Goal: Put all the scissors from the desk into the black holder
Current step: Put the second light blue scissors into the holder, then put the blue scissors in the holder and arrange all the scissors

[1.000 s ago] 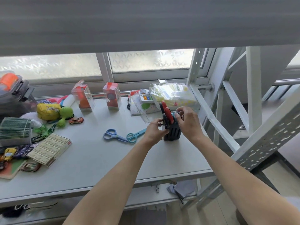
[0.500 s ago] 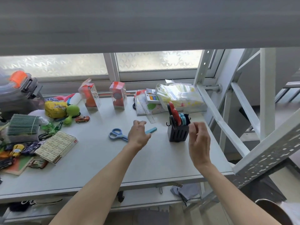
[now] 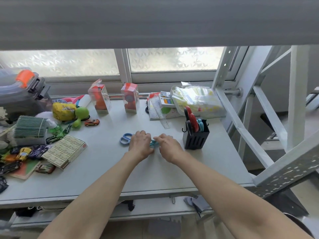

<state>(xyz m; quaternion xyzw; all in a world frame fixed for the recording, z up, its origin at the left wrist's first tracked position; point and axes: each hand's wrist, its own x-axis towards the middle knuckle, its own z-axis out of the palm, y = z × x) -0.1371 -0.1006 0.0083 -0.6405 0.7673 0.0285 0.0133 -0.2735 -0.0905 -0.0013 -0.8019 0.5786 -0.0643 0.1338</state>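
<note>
The black holder (image 3: pixel 196 138) stands on the desk's right side with red-handled scissors (image 3: pixel 190 116) and a teal pair (image 3: pixel 200 124) upright in it. Left of it, blue scissors (image 3: pixel 125 139) lie flat on the desk, and only their handles show. My left hand (image 3: pixel 139 146) is curled down over their blades. Teal scissors (image 3: pixel 153 143) lie between my hands, mostly hidden. My right hand (image 3: pixel 168 147) pinches them with its fingertips. Both hands are low on the desk, almost touching each other.
White desk (image 3: pixel 103 175) under a window. Toy cars, a flat carton (image 3: pixel 64 151) and a green toy (image 3: pixel 81 114) crowd the left. Two clear boxes (image 3: pixel 130 98) and a plastic bag (image 3: pixel 196 100) stand at the back. A slanted metal frame (image 3: pixel 241 125) runs along the right edge.
Both hands left the holder and came down to the desk's middle. The left hand settled on the blue scissors and the right hand swung left onto the teal pair.
</note>
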